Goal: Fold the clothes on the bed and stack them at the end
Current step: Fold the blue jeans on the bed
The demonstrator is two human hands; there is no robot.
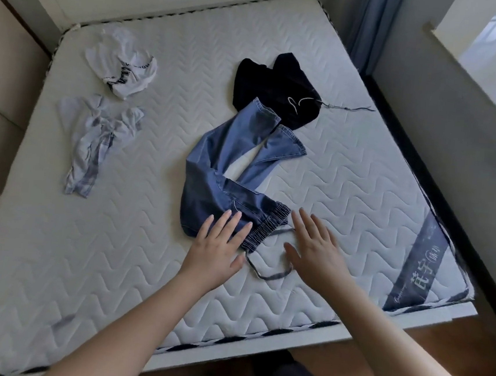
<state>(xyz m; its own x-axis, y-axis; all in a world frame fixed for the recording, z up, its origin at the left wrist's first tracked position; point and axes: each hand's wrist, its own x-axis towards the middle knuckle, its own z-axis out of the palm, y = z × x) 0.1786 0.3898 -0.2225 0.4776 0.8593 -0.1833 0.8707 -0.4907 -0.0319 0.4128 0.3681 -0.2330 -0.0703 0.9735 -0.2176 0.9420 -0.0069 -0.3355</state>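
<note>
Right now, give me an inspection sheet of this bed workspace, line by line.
Surface: bare quilted mattress.
Job's things: blue jeans spread out, unfolded; black garment under the leg ends; white printed shirt and pale checked shirt crumpled at left.
Clutter: nothing seen.
Hands: left hand flat on the jeans' waist; right hand open beside the waistband drawstring.
Cables: nothing seen.
Surroundings: blue curtain, window ledge.

Blue jeans (221,167), black garment (274,90), white wave-quilted mattress (348,173).
</note>
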